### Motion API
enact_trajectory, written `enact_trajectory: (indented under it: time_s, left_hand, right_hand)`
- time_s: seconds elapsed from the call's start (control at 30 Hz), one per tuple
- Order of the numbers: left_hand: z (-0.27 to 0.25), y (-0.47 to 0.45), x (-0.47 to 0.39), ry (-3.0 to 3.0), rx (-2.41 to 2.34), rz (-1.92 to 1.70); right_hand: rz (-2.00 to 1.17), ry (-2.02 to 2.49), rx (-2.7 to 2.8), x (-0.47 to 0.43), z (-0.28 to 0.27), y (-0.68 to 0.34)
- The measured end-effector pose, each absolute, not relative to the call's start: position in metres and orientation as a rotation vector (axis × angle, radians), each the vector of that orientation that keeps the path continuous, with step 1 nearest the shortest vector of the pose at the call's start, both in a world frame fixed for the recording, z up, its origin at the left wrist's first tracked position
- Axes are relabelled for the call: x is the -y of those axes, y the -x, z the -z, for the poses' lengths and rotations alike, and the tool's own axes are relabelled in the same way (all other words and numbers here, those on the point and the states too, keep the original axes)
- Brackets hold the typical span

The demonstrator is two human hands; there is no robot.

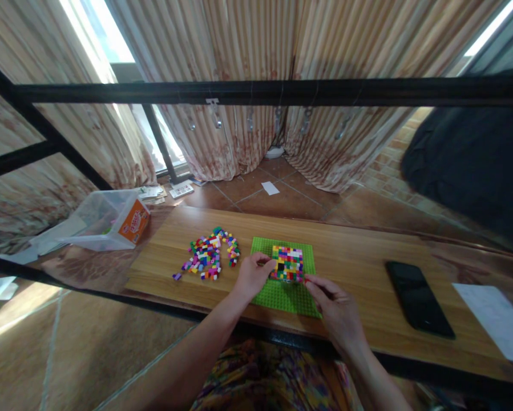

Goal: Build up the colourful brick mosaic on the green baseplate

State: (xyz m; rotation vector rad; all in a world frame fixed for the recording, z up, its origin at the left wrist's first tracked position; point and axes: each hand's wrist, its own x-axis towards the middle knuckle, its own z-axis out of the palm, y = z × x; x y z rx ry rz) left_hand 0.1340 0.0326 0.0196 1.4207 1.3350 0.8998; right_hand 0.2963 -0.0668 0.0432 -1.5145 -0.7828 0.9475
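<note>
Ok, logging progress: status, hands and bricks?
Left hand at left edge of multicoloured plastic brick block; right hand at lower right corner. Green studded baseplate beneath. Loose coloured bricks aside.

Your right hand [338,311] can pass over bare tabletop [354,257] between the green baseplate [284,299] and the phone [419,298]. On your left, the loose bricks [207,251] stand in the way, leaving a narrow strip [246,242] beside the baseplate; a black bar [256,92] crosses ahead.

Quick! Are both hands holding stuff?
Left hand: curled at the multicoloured rectangular plastic-brick block; grip unclear.
Right hand: curled at its near-right corner; grip unclear.
</note>
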Motion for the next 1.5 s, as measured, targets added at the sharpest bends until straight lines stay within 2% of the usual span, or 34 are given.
enact_trajectory:
  time_s: [0.37,0.63,1.07,1.5]
  left_hand:
    - [-0.012,-0.137,-0.038,-1.294,-1.361,-0.888]
    - [-0.020,-0.137,-0.039,-1.193,-1.322,-0.835]
    - [-0.017,-0.139,-0.042,-1.134,-1.339,-0.810]
    - [-0.017,-0.138,-0.042,-1.098,-1.293,-0.820]
  right_hand:
    - [-0.842,1.592,1.035,0.041,-0.040,-0.296]
    - [-0.562,1.614,1.510,0.028,-0.046,-0.291]
    - [-0.256,1.789,1.882,0.017,-0.042,-0.283]
    - [-0.279,1.880,1.567,0.023,-0.039,-0.288]
